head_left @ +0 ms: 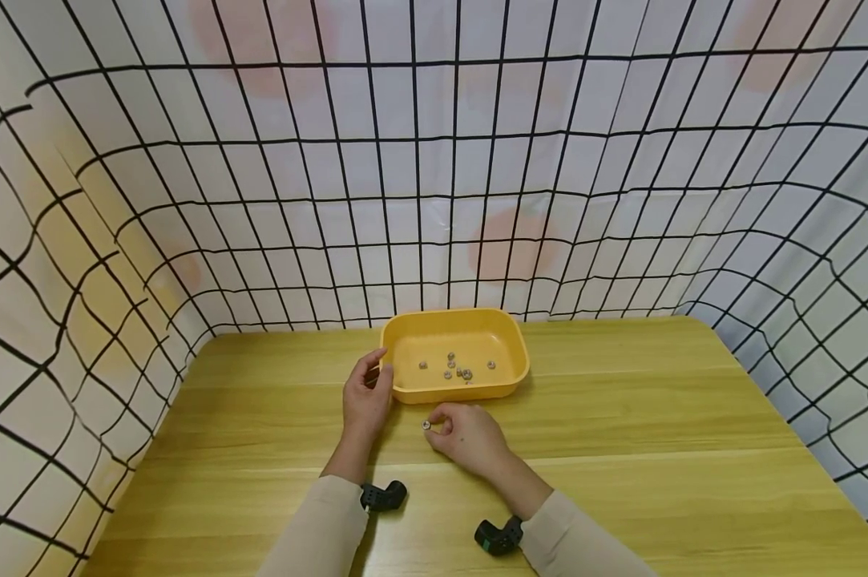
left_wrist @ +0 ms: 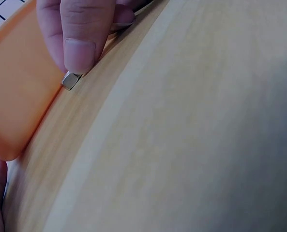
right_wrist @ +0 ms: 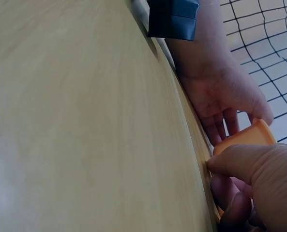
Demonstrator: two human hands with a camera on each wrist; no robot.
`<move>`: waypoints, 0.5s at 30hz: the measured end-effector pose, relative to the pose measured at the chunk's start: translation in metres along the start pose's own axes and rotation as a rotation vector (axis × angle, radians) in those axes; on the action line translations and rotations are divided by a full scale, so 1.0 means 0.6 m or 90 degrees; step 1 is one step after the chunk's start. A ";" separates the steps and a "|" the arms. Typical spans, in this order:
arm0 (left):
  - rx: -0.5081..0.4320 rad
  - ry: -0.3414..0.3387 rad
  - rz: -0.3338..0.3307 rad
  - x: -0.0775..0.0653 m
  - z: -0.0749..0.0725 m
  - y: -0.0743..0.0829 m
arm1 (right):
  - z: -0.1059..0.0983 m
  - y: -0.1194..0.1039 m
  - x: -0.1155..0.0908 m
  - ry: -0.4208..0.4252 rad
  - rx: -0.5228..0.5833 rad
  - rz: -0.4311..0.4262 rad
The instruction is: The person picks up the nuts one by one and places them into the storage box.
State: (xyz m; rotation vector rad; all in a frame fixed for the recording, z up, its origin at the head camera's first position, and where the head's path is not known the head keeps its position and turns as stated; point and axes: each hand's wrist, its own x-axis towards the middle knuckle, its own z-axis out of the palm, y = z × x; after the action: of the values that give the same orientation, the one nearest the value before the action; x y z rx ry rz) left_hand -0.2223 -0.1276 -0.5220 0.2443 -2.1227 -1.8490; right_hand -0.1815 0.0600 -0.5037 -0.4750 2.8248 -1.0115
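Note:
Low over the table in front of a yellow tray (head_left: 453, 396), my right hand (head_left: 470, 437) pinches a small metal nut (head_left: 425, 425) between thumb and fingertips. The left wrist view shows the nut (left_wrist: 71, 81) poking out below the thumb, close to the tray's wall (left_wrist: 17, 92). At the tray's left end, my left hand (head_left: 367, 401) rests against it. Its thumb (right_wrist: 263, 112) is at the rim and its relaxed fingers are beside the outer wall. Several loose nuts (head_left: 466, 374) lie spread over the tray's floor.
The tray stands on a wood-grain table (head_left: 635, 433), near its back edge. White cloth with a black grid (head_left: 455, 168) rises behind the table and along both sides. A black device (head_left: 385, 496) is strapped at each wrist.

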 end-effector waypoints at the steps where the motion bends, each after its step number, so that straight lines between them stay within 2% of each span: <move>1: 0.001 0.000 0.000 0.000 0.000 -0.001 | 0.001 -0.001 0.001 0.003 -0.004 -0.001; 15: 0.004 0.000 0.003 0.001 0.000 0.000 | 0.009 -0.008 0.007 0.030 -0.027 -0.007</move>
State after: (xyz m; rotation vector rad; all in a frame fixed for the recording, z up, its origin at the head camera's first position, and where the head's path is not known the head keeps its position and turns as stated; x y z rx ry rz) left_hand -0.2226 -0.1279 -0.5218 0.2408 -2.1275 -1.8411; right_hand -0.1832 0.0520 -0.5048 -0.4783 2.8936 -0.9793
